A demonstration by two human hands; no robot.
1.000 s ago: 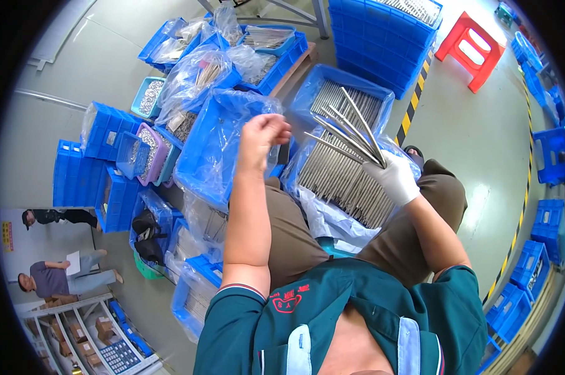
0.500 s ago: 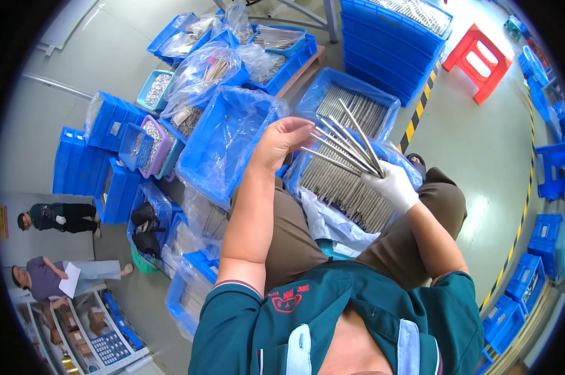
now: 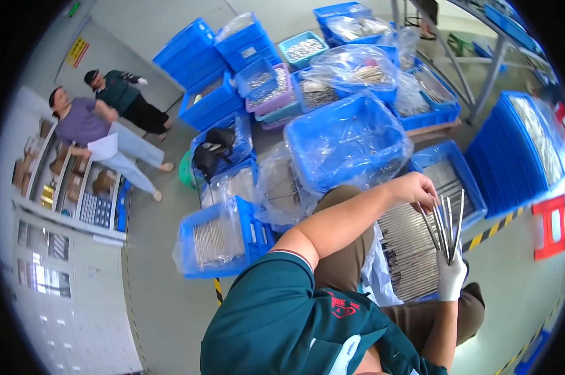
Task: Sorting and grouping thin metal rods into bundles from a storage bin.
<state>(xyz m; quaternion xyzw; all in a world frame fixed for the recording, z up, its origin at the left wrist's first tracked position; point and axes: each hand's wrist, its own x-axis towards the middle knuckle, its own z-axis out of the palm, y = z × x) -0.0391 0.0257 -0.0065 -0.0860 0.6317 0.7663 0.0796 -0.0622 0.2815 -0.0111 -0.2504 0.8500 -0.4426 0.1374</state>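
My right hand, in a white glove, grips the lower ends of several thin metal rods, which fan out upward from the fist. My bare left hand is at the upper ends of the leftmost rods, its fingertips pinched together on one of them. Below both hands, in front of my knees, a plastic-lined bin holds rows of similar rods. Just beyond, another blue bin holds more rods. A large blue bin lined with clear plastic stands left of it, with nothing visible inside.
Blue crates of rods stand at my left. Farther back are stacked blue bins and a purple tub of small metal parts. A tall blue stack and a red stool are at right. Two people stand far left.
My view has swung to the left, so the scene sits farther right. The rods in my right hand now point more upright, and my left hand has closed in on their upper ends.
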